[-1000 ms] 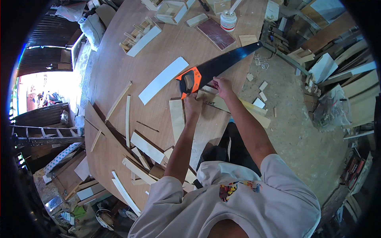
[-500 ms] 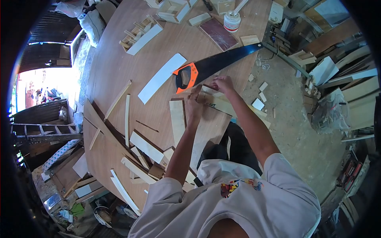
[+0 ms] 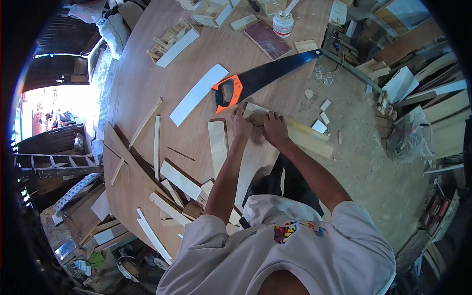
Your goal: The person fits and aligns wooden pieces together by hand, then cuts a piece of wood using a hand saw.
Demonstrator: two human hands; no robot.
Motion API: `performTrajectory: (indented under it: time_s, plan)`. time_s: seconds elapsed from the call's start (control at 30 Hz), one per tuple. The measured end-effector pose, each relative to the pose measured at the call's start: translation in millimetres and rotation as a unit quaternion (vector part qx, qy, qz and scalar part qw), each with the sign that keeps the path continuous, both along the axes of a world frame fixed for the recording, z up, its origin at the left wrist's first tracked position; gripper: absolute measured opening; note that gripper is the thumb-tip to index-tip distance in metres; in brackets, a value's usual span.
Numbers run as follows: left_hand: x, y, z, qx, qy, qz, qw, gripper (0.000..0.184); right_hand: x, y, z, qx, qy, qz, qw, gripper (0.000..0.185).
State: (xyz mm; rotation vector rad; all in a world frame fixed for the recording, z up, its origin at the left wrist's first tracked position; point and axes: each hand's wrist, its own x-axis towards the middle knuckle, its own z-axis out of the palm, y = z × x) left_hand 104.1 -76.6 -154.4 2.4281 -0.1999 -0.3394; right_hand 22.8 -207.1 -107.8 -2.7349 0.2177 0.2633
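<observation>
A pale wooden board (image 3: 309,137) lies at the table's near right side, its right end reaching past the edge. My left hand (image 3: 240,124) is closed on the board's left end, fingers curled over the far side. Close beside it, my right hand (image 3: 275,129) grips the same board with bent fingers. Both thumbs and the board's underside are hidden. Just beyond my hands rests a handsaw (image 3: 270,76) with an orange and black handle, touching neither hand. A short white-faced board (image 3: 217,145) lies left of my left forearm.
A long white strip (image 3: 199,95) lies left of the saw. Small wooden frames (image 3: 174,44), a dark red board (image 3: 268,39) and a white tub (image 3: 283,24) with a brush stand farther back. Offcuts (image 3: 181,179) crowd the near left; scraps (image 3: 319,126) lie on the floor.
My right hand has come down and nearer to me, from the board's far edge onto the board. The board has shifted, now showing more to the right of my hand.
</observation>
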Motion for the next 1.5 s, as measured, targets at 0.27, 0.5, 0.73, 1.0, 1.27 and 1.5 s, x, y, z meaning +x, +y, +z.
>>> performTrajectory:
  time_s: [0.27,0.5,0.73,1.0,1.27,1.5]
  plan:
    - [7.3,7.3,-14.9,-0.032,-0.049,-0.036,0.998,0.040,-1.7,2.7,-8.6,-0.012,-0.050,0.027,0.998,0.047]
    - [4.8,1.2,17.3,0.022,-0.044,-0.034,0.998,0.035,1.6,0.2,-17.7,-0.004,-0.042,0.037,0.998,0.049]
    - [14.0,1.7,6.0,-0.006,-0.090,-0.053,0.995,0.025,3.9,-5.4,-18.0,0.024,-0.044,0.025,0.998,0.050]
    - [16.7,-4.3,21.2,0.018,-0.026,-0.034,0.999,0.027,11.9,-9.5,-6.7,0.026,-0.019,0.012,0.999,0.052]
    - [17.9,-2.3,20.9,0.018,-0.024,-0.025,0.999,0.029,35.8,11.9,-18.6,-0.039,-0.065,0.056,0.996,0.048]
    - [27.4,2.9,-4.5,-0.005,-0.005,-0.028,1.000,0.021,49.4,22.0,-33.3,-0.037,-0.076,0.047,0.995,0.045]
